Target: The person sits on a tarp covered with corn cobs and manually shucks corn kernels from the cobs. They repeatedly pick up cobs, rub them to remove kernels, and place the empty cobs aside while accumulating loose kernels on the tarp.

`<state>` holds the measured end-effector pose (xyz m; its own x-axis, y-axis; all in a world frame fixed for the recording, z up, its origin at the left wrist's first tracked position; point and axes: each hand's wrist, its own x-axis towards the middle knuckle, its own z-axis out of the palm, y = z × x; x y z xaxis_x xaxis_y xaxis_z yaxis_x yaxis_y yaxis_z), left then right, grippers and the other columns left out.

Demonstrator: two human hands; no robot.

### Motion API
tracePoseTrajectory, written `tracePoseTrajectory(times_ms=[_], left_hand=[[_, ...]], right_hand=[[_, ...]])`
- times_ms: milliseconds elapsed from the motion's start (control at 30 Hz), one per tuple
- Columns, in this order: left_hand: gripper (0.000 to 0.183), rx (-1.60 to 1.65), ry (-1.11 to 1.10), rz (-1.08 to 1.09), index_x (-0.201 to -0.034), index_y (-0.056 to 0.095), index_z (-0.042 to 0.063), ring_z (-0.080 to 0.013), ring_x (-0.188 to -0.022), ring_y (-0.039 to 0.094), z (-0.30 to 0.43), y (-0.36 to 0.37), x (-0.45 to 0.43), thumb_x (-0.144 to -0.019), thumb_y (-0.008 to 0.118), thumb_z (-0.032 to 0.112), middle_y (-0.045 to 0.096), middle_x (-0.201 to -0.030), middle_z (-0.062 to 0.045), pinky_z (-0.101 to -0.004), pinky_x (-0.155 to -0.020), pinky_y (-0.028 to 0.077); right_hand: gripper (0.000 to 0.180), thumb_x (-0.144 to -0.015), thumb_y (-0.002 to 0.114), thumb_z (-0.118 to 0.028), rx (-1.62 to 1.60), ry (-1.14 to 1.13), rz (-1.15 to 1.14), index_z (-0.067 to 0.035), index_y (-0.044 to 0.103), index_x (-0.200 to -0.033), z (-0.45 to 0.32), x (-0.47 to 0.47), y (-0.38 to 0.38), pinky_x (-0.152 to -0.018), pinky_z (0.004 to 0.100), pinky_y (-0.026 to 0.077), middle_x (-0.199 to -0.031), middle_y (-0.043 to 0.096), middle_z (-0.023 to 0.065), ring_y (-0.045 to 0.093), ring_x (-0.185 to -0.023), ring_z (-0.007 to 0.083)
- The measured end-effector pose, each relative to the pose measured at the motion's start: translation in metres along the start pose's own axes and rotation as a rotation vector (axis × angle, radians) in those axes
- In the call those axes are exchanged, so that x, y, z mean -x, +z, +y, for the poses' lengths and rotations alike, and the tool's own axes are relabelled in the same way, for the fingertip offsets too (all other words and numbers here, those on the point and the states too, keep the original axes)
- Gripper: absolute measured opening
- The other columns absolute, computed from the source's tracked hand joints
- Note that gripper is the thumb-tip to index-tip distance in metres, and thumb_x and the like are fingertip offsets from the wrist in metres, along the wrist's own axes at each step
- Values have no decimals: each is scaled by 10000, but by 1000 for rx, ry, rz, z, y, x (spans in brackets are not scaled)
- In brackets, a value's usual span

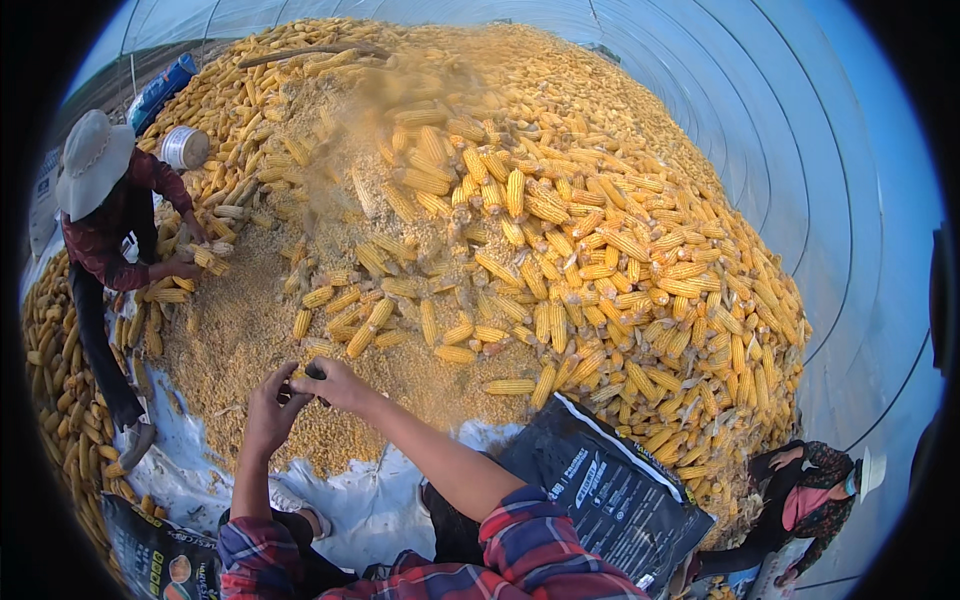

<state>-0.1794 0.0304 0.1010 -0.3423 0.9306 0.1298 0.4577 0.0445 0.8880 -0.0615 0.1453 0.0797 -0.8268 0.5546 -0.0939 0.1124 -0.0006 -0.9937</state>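
My left hand (268, 411) and my right hand (336, 385) meet above a bed of loose corn kernels (330, 442). Their fingers are bent towards each other, with the thumbs and fingertips close together. Something small and yellow shows between the fingertips, and a dark patch lies by the right fingers. I cannot tell whether it is held or lies behind them. Just beyond my hands, several yellow corn cobs (370, 328) rest on the kernels. A large heap of corn cobs (600, 225) rises behind, with dust blurring part of its upper slope.
A white sheet (375, 502) lies under the kernels. A black printed sack (592, 487) is at my right, another sack (161, 551) at lower left. A person (112, 202) bends over cobs at left, near a white bucket (184, 147). Another person (806, 502) is at lower right.
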Motion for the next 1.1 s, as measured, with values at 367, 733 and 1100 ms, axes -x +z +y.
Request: tracePoseTrajectory(times_ms=[367, 733, 1100], left_hand=[[353, 140, -67, 122, -1027, 599, -39, -63, -625, 510, -10, 8, -1, -696, 723, -31, 570, -707, -16, -222, -558, 441], [402, 15, 1, 103, -1073, 605, -45, -64, -542, 500, -2, 16, -2, -689, 719, -39, 535, -620, -8, -229, -496, 409], [451, -35, -49, 150, -1058, 611, -29, -149, -644, 547, -2, 14, -4, -649, 780, 59, 608, -789, -90, -295, -620, 465]], right_hand=[[774, -819, 536, -607, 167, -4, 28, 100, 517, -1134, -6, 0, 0, -874, 397, 445, -1076, 588, 272, 576, -1022, 330], [505, -944, 402, -454, 190, -160, 153, 29, 548, -920, 11, 1, 6, -683, 406, 429, -778, 583, 191, 557, -710, 322], [443, -963, 418, -421, -165, 106, 140, -5, 562, -910, 29, -11, 7, -629, 314, 434, -725, 558, 72, 521, -681, 152]])
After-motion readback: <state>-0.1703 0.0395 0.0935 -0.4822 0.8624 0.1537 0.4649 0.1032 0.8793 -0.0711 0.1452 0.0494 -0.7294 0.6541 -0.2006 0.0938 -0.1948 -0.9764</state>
